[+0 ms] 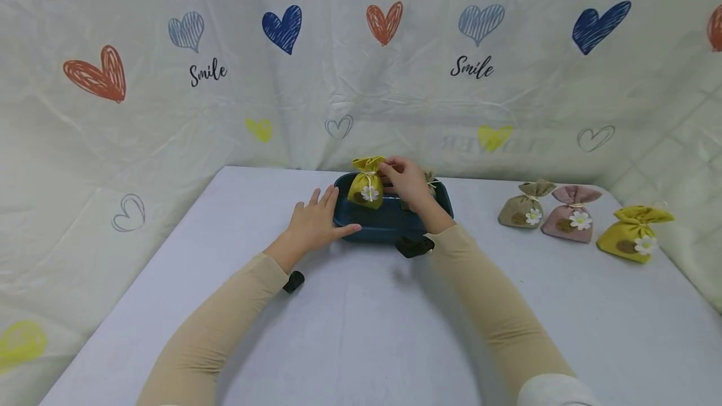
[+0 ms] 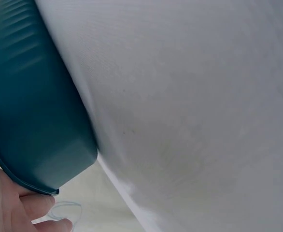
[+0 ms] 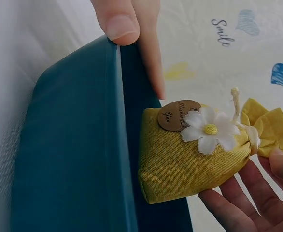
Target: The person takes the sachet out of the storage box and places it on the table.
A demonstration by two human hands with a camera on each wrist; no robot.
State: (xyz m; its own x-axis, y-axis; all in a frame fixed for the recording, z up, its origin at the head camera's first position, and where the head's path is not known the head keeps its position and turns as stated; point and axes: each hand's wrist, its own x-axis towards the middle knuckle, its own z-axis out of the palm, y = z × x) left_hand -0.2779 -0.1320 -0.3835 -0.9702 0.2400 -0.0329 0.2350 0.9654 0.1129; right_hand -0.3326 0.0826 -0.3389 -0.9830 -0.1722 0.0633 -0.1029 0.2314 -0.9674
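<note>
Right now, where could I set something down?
Bare tabletop lies between the left sleeve and right sleeve, left of the left sleeve, and between the teal tub and three pouches. It's crowded among those pouches and in the tub, with a yellow pouch held at one end, a beige pouch at the other.

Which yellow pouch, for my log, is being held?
The yellow pouch at the tray, in the right hand; the other yellow pouch sits rightmost, unheld.

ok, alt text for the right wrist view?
Right hand pinches a yellow pouch with white flower and round brown tag by its gathered top, at a teal tub. Left hand touches the tub's rim; behind, a backdrop with hearts.
</note>
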